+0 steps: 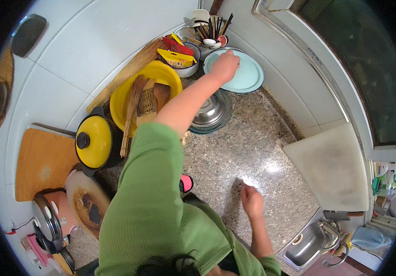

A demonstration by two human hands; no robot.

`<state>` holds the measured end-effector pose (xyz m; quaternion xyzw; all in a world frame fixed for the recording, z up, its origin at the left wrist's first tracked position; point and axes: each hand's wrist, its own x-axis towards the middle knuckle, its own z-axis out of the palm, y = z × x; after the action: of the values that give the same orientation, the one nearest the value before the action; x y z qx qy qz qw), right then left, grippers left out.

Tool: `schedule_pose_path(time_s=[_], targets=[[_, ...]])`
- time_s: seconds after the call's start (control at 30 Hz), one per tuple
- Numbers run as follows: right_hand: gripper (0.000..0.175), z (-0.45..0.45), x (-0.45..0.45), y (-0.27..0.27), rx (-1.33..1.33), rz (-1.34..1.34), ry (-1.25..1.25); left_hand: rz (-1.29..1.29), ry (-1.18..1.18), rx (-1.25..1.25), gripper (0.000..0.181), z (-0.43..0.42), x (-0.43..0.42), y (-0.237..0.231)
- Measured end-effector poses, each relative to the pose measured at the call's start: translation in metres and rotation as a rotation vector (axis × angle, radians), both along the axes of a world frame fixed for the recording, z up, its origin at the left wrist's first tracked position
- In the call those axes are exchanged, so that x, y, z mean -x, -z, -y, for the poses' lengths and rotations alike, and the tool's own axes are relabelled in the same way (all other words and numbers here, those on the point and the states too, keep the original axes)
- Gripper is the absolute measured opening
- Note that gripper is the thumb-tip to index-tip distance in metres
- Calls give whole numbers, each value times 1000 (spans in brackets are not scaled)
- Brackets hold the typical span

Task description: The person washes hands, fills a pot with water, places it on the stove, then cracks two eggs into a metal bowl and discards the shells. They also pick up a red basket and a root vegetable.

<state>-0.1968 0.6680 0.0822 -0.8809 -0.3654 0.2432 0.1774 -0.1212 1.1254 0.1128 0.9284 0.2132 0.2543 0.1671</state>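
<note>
My left hand (225, 67) reaches to the far end of the counter, its fingers closed at the middle of a round, light blue lid (249, 77); the gripped part is mostly hidden. A metal rim shows behind the lid. Just nearer, partly under my forearm, a shiny steel lid or bowl (210, 112) sits in a glass dish (227, 119). My right hand (252, 201) is over the granite countertop (239, 155), fingers curled together, with nothing visible in it.
Left of my arm are a yellow basin (120, 100) holding a grater (146, 101) and brush, and a yellow-lidded pot (94, 141). An enamel bowl (185, 71) with packets and a chopstick holder stand far back. A white cutting board (332, 169) and sink (305, 245) lie right.
</note>
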Motion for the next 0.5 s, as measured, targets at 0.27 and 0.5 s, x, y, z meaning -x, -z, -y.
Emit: schedule_pose_path(time_s=[0.27, 0.5], targets=[[46, -204, -107, -54, -493, 235, -268, 287, -37, 787, 23, 7, 152, -154], [43, -308, -159, -7, -241, 341, -485, 223, -73, 922, 22, 31, 218, -167]])
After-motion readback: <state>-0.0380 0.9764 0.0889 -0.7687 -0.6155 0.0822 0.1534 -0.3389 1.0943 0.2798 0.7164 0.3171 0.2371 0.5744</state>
